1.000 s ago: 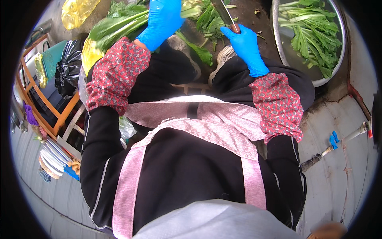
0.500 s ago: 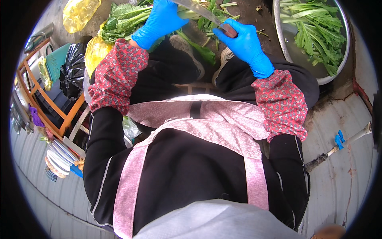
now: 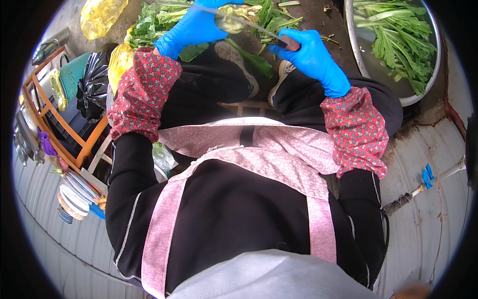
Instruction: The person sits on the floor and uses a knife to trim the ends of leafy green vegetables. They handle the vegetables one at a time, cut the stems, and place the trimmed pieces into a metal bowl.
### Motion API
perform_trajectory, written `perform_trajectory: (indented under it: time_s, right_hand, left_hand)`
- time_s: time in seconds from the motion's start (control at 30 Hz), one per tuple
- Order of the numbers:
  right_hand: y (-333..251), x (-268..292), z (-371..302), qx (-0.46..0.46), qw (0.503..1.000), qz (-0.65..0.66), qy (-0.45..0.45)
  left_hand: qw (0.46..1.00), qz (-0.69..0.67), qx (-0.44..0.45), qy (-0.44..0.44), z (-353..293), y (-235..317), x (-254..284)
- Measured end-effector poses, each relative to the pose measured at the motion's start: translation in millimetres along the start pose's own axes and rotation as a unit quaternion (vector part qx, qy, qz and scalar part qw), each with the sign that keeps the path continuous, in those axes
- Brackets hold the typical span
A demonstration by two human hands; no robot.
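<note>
Upper centre: one knife [image 3: 289, 43], tip indistinct, gripped by right hand [image 3: 313, 57]; left hand [image 3: 191, 30] closed around leafy greens [image 3: 167, 16], part-hidden, count unclear.

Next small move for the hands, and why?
Probably ease the left hand clear of the blade's line: the right hand grips the knife by its handle, and the blade crosses over the left hand in this view, beside a pale stem end. Whether it touches the glove, I can't tell.
</note>
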State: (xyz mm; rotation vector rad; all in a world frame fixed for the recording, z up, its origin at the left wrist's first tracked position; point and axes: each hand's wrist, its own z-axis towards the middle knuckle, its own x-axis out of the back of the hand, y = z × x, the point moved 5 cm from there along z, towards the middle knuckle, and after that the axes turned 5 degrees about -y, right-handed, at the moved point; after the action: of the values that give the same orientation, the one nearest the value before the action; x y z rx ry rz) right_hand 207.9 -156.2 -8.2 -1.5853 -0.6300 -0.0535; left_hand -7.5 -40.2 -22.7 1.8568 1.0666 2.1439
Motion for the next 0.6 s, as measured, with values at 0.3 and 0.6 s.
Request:
perform_trajectory:
  time_s: [0.3, 0.6]
  right_hand:
    - [1.0, 0.0, -5.9, -0.007, 1.0, -0.005, 0.025]
    - [-5.1, -9.4, -9.2, 0.02, 0.977, -0.171, 0.128]
  left_hand:
    - [0.997, -0.074, 0.02, 0.007, 3.2, 5.7, 14.3]
    - [0.951, -0.263, 0.149, 0.069, -10.2, -18.0, -8.2]
